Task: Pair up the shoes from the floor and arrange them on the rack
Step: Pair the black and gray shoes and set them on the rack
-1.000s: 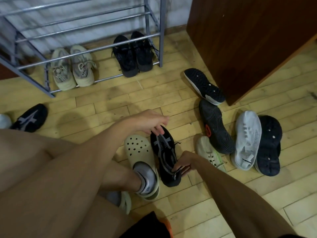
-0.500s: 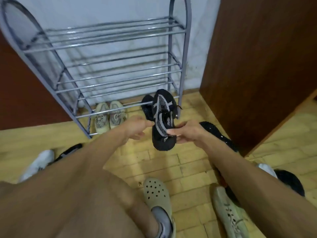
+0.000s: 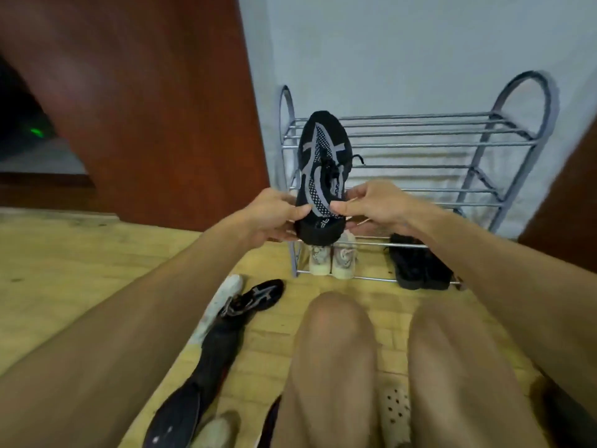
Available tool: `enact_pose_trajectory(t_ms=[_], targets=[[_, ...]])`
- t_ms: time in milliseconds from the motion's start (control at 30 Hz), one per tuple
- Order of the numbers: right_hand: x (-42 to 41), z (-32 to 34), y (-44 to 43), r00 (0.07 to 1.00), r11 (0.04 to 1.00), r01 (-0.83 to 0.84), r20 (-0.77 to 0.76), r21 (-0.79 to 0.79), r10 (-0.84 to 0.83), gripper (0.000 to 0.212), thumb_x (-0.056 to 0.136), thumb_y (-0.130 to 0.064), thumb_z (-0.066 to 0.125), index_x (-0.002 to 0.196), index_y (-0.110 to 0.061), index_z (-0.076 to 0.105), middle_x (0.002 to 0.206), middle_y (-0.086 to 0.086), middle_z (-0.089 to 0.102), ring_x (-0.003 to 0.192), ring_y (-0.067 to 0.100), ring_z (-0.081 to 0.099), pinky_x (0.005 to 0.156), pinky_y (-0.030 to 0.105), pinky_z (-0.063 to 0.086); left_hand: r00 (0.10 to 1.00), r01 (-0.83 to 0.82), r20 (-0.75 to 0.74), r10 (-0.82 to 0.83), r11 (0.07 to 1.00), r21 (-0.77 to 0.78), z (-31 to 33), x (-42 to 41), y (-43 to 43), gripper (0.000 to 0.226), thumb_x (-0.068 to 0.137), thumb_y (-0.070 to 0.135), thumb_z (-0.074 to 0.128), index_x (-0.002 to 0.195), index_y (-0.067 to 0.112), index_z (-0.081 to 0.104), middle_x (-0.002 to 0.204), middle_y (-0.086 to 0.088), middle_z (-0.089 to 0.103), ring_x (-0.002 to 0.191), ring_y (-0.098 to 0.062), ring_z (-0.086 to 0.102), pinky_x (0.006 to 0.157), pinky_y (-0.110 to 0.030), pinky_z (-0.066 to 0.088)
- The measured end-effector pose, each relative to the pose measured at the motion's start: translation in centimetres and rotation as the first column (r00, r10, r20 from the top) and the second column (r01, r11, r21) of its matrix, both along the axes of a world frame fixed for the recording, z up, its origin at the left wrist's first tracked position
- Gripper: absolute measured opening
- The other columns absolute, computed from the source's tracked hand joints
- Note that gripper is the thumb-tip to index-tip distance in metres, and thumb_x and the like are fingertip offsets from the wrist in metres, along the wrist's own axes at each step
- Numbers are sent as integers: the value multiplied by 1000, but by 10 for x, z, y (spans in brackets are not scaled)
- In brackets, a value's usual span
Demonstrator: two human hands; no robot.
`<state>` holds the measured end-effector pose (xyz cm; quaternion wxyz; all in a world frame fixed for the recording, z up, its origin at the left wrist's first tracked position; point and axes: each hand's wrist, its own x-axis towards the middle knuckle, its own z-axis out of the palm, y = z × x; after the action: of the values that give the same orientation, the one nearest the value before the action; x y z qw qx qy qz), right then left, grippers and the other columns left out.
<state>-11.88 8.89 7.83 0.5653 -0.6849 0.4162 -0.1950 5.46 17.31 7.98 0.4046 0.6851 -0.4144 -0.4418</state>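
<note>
Shoe (image 3: pixel 323 176), black with grey stripes, held toe-up off floor, before left end of rack (image 3: pixel 420 144). Left hand (image 3: pixel 274 215) gripping heel end from left, right hand (image 3: pixel 378 205) pinching it from right. Beige pair (image 3: pixel 332 261), black pair (image 3: pixel 420 268) on bottom shelf. Matching black shoe (image 3: pixel 258 294) on floor, touching white shoe (image 3: pixel 226 292).

Home entryway, metal shoe rack (image 3: pixel 420 144) against a pale wall (image 3: pixel 387 43), wooden plank floor (image 3: pixel 80 253), shoes (image 3: pixel 258 294) lying about, brown wooden panel (image 3: pixel 145 108) alongside

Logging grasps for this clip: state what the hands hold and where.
The left hand and right hand grip the black shoe at its heel end, one each side.
</note>
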Motion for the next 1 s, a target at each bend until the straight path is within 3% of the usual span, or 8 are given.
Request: enact_pose_trajectory(t_ms=[133,233,300,567,733,833,900,1000], targets=[[65,-16,22,988,992,-122,-89,24,124,37,81,-18,75,112,-1,64,111,14,72,98,32,71,92,47,55,995,-100,-29,101,995,16,-22,54,43,38,89,19,64,123,4,58,106,-8,70,87,-20,67,66,-29,52],[103,-32,46,968,970,-222,-100,100,232,23,82,-9,74,103,-10,65,109,9,72,95,27,71,88,43,57,982,-146,-108,153,987,66,-49,83,76,35,90,17,63,121,2,57,112,-11,68,91,-25,66,71,-33,56],[124,-47,61,952,955,-262,-123,138,279,33,80,-6,75,111,-8,64,105,4,70,91,21,70,79,37,61,971,-161,-160,178,980,112,-73,100,94,22,92,16,60,111,6,60,109,-9,68,92,-25,64,77,-34,56],[174,-131,77,961,959,-116,-214,258,174,52,79,-8,77,126,4,58,118,16,67,100,31,69,77,35,60,905,-237,-304,297,946,219,-168,138,113,33,91,23,62,121,8,58,115,-11,66,103,-28,64,91,-43,53],[177,-175,52,952,960,-70,-269,271,146,50,78,-5,78,124,0,59,115,15,70,87,25,69,80,35,57,956,-125,-210,204,933,337,-220,151,93,33,88,41,62,113,19,59,119,-10,66,110,-27,63,93,-41,49],[182,-205,29,948,964,-14,-304,265,97,46,78,-4,78,121,-4,63,114,13,71,93,27,70,81,35,57,967,-155,-126,219,908,389,-249,153,72,22,90,44,58,92,21,59,94,-5,58,81,-18,56,67,-27,44],[188,-221,15,933,968,32,-355,249,60,42,77,-6,78,116,-4,64,112,12,70,95,29,69,79,36,57,982,-165,-9,188,879,448,-272,155,58,22,93,38,56,77,23,53,78,-2,49,67,-15,45,56,-24,33],[201,-246,0,926,955,96,-377,282,18,37,77,-10,79,111,-5,65,112,12,71,92,30,69,76,35,58,957,-234,263,124,865,443,-308,165,40,10,89,22,60,85,13,61,81,-8,60,72,-19,57,61,-27,44]])
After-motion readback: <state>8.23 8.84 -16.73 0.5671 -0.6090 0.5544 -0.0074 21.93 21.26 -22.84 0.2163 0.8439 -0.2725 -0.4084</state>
